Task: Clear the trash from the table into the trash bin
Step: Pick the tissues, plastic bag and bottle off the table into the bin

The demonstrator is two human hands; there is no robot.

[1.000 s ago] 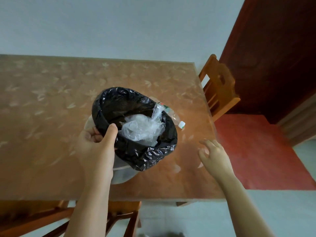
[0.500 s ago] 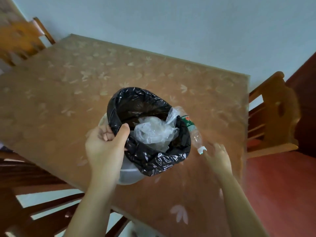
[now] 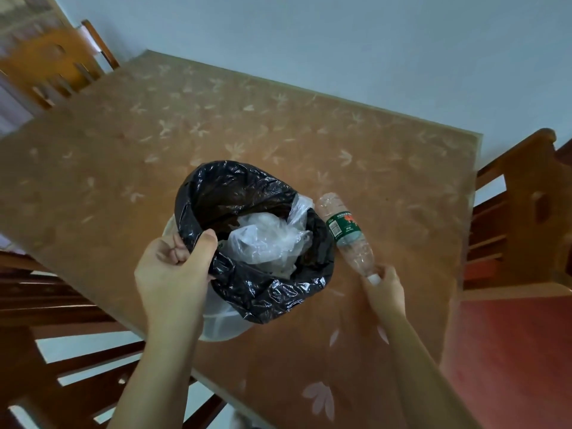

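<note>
While your left hand (image 3: 173, 274) grips the trash bin (image 3: 223, 323), your right hand (image 3: 387, 289) pinches the plastic bottle (image 3: 346, 230). Already binned: clear bag (image 3: 266, 239); bottle not yet.

No text can be read: on the green label (image 3: 342, 226) of the plastic bottle (image 3: 346, 235), white lettering, a red mark and a barcode panel are noted, all too blurred.

A pale wall (image 3: 371, 41) backs wooden chairs (image 3: 523, 218) and seemingly red floor (image 3: 510, 360).
</note>
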